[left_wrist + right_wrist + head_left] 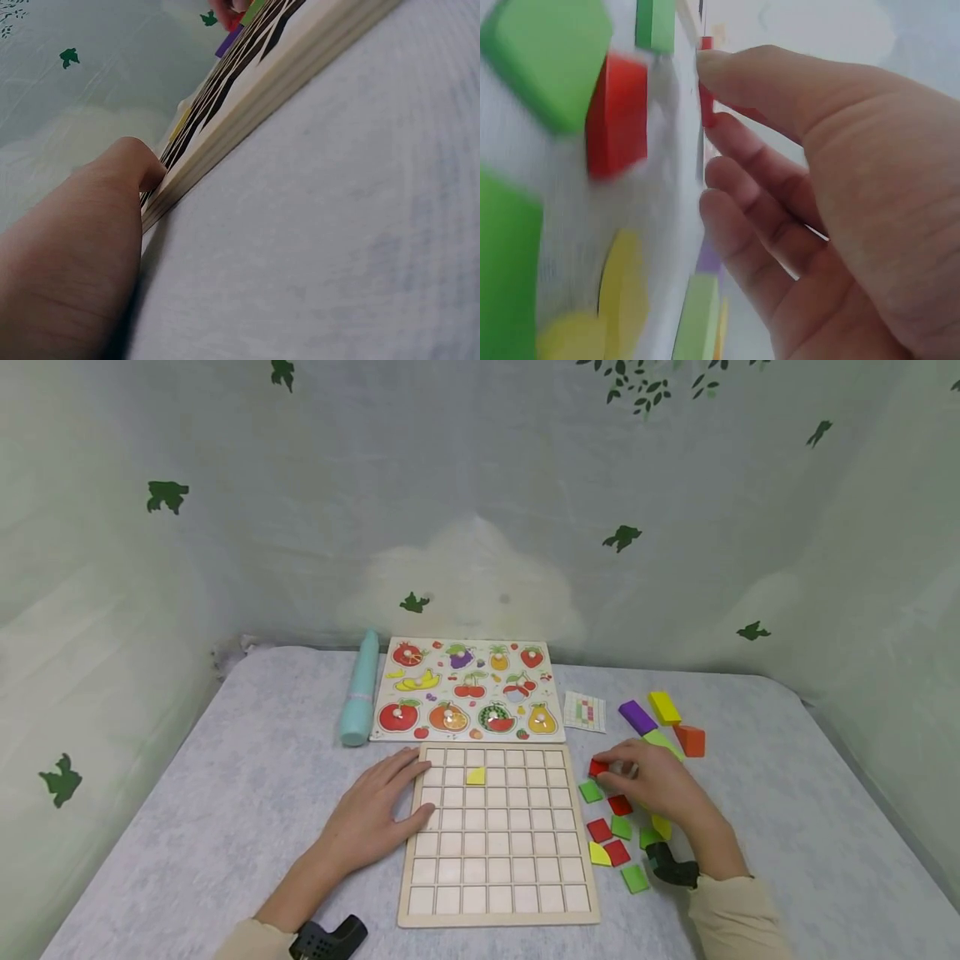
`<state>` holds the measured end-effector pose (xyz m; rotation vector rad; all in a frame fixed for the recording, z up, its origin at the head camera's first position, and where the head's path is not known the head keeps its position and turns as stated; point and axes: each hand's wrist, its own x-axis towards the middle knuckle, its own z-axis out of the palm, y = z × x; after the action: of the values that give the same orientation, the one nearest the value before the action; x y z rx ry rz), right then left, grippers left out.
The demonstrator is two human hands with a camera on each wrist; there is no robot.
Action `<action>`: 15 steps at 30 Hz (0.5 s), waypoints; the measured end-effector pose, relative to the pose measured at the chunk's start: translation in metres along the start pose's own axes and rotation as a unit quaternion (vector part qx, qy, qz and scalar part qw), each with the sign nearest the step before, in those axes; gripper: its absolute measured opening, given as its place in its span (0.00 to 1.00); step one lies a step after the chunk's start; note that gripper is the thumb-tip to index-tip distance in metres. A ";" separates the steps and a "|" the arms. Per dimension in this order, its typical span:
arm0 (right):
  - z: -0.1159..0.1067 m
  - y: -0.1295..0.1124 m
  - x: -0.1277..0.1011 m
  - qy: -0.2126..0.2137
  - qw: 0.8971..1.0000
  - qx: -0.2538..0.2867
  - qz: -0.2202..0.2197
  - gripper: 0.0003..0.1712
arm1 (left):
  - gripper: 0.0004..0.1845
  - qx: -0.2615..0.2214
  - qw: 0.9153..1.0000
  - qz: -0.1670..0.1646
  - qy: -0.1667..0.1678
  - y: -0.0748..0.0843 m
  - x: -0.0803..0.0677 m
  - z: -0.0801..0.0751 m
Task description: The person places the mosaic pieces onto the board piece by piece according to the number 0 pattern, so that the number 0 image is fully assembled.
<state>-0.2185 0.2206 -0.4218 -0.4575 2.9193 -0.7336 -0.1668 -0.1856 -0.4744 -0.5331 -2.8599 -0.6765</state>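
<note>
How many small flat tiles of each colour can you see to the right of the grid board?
red tiles: 4, one pinched by the right hand
green tiles: 4
yellow tiles: 2
Total: 10 visible; the hand may hide more.

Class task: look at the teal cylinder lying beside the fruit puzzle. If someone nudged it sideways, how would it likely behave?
The teal cylinder lies on its side and looks round, so a sideways nudge would probably roll it. The fruit puzzle sits close on one side and would likely stop it. The table has a cloth-like cover, which may slow rolling the other way.
</note>
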 end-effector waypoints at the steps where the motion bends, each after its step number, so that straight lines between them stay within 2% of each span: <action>1: 0.001 -0.002 0.001 0.005 1.000 0.001 -0.008 0.18 | 0.35 0.000 1.000 0.000 0.000 0.000 0.000 0.000; 9: 0.013 -0.026 0.009 0.015 0.999 0.000 -0.040 0.17 | 0.34 0.003 1.000 -0.003 0.002 0.000 -0.001 0.000; 15: 0.022 -0.046 0.012 0.009 0.998 0.021 -0.059 0.16 | 0.34 0.002 1.000 -0.005 0.000 0.001 0.000 0.000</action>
<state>-0.2143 0.1681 -0.4197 -0.6275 2.9080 -0.8174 -0.1669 -0.1851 -0.4737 -0.5187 -2.8660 -0.6721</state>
